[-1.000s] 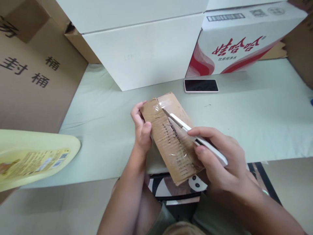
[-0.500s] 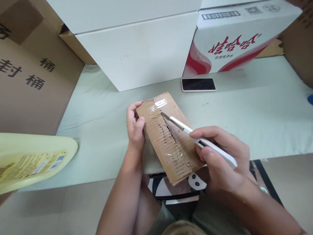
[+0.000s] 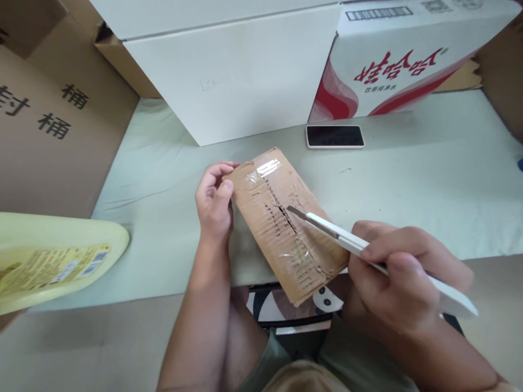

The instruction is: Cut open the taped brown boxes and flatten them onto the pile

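Curling around the far left corner of one cardboard box (image 3: 281,239), the thumb and fingers of the left hand (image 3: 214,201) grip its edge. The right hand (image 3: 402,277) is closed around one white knife (image 3: 347,241), thumb and forefinger pressed on the handle; we cannot tell whether the blade (image 3: 297,212) touches the box near its dark slit (image 3: 287,218). Taking the one phone (image 3: 335,136) as our landmark, we see the box nearer to us and to its left, long axis slanting from far left to near right. Around the phone we count two cartons: a red-printed carton (image 3: 379,46) just behind and a plain white carton (image 3: 245,81) behind to the left. One yellow bottle (image 3: 81,234) lies well to its left, nearer us.
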Tool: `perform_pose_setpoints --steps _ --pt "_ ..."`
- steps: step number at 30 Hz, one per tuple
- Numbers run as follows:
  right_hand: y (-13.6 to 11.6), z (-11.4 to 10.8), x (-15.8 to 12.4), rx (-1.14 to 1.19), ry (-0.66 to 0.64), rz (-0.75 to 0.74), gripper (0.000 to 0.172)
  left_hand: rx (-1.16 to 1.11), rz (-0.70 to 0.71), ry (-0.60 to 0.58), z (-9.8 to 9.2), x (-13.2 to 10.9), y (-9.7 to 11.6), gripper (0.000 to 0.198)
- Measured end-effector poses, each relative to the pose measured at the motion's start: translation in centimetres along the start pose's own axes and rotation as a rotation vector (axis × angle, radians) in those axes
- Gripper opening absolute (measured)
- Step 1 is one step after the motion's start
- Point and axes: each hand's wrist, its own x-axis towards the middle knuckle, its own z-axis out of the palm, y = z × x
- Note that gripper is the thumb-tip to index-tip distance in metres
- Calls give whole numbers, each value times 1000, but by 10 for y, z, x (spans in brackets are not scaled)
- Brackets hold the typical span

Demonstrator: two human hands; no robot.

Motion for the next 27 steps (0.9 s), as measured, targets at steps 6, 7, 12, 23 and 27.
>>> perform_pose_setpoints --steps 6,7,12,23,27 --pt "-36 -10 11 54 31 45 25 61 16 4 -3 0 -1 42" --pt "-42 -14 11 35 4 108 24 75 23 2 -3 -1 -2 42" --pt "-52 -29 10 -59 -82 163 29 146 55 4 -2 -2 -6 43" --pt "-64 -38 10 -70 -146 109 25 179 159 53 5 1 -3 52" --pt "-69 -40 9 -103 -142 112 25 166 168 66 4 1 -6 52"
